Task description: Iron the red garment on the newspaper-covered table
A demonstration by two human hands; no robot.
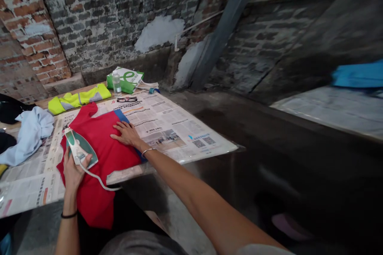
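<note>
Where the steam iron (81, 149) sits: on the red garment (101, 143), left hand (73, 171) grip closed on its handle;
Right hand (127, 133): grip open, palm flat, holding the cloth smooth;
Newspaper (155, 127): spread over the table (131, 172), seemingly shielding it.

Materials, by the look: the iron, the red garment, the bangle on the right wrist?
The iron: glossy moulded plastic, white and green, going by the shiny highlights; soleplate hidden. The red garment: matte fabric, soft folds, probably cotton knit, though the fibre can't be confirmed. The bangle: thin polished metal, likely silver-toned, from its bright sheen.
</note>
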